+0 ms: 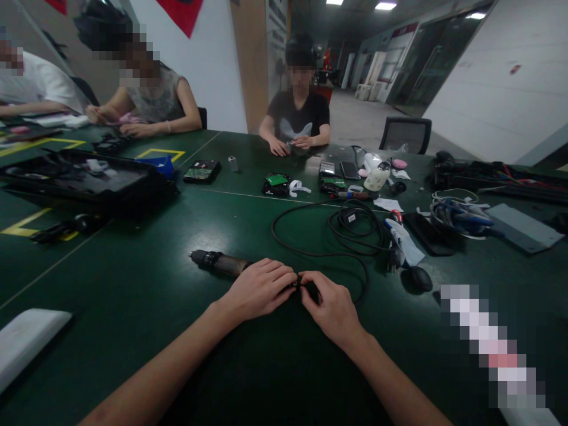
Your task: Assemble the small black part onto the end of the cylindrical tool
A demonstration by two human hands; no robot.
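Observation:
A dark cylindrical power tool (219, 262) lies on the green table (133, 296), its tip pointing left. My left hand (260, 288) is closed over the tool's rear end. My right hand (331, 305) pinches the black cable (310, 251) where it meets the tool, fingertips touching those of the left hand. The cable loops away behind my hands into a coil with a black adapter (352, 216). The joint between tool and cable is hidden under my fingers.
A black mouse (419, 278), a white glove (406, 242) and a dark phone (428, 234) lie to the right. Circuit boards (277, 180), hard drives (202, 171) and a black tray (80, 180) sit further back. Three people work at the far side. A white object (26, 343) lies near left.

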